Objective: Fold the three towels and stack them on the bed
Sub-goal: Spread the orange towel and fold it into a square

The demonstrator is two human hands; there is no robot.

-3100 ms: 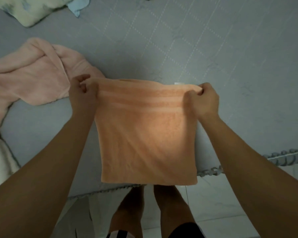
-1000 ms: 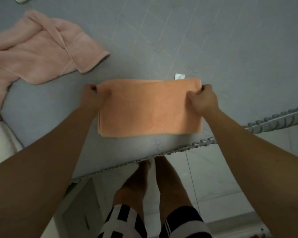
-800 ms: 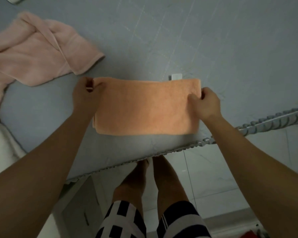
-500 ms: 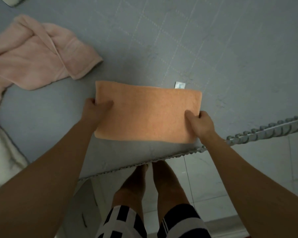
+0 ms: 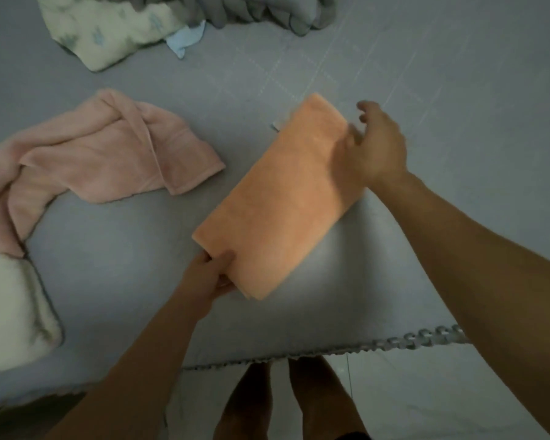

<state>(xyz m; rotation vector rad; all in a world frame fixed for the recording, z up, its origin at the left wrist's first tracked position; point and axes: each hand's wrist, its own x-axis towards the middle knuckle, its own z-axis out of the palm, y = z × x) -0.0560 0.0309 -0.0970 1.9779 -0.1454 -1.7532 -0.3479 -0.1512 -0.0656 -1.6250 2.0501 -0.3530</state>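
Bedding in grey covers the bed [image 5: 426,74], seen from above by a person standing at its near edge; at far left, a white towel [image 5: 10,312] lies folded near the edge of the bed, and just behind it a pink towel [image 5: 102,160] lies loose and crumpled; at the top, a pale patterned cloth [image 5: 115,30] sits beside a grey knitted blanket [image 5: 267,11]; in the middle, an orange towel [image 5: 283,201], folded into a long strip, lies diagonally on the bed, its near end low and left, its far end up and right; the left hand [image 5: 207,277] pinches the near end, thumb on top and fingers curled beneath; the right hand [image 5: 375,144] rests against the far end, palm down, its fingers spread and loosely bent, blurred; along the near side runs a braided grey trim [image 5: 426,341], with bare legs and tiled floor [image 5: 426,401] below.
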